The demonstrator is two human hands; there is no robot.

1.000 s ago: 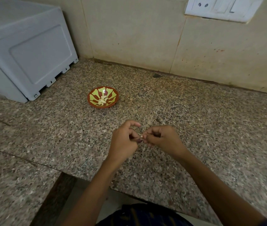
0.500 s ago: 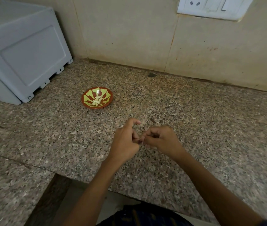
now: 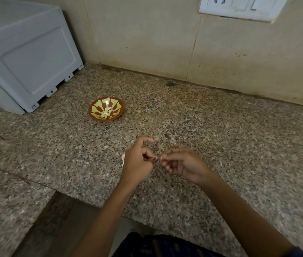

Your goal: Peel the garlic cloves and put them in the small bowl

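We've got a garlic clove (image 3: 159,158) pinched between both sets of fingertips, barely visible, just above the granite tabletop (image 3: 221,138). Our left hand (image 3: 137,162) curls round one end, our right hand (image 3: 182,164) nips the other, likely picking at skin. The small bowl (image 3: 106,110) sits well apart, up and to the left, with peeled cloves (image 3: 106,113) already inside. The risk as we see it: the tiny clove slips from these fingertip pinches and skitters off the near edge. A pale scrap (image 3: 123,158) shows beside the left hand.

Granite counter (image 3: 221,127) – beige tile wall (image 3: 147,39), white socket plate (image 3: 239,7).
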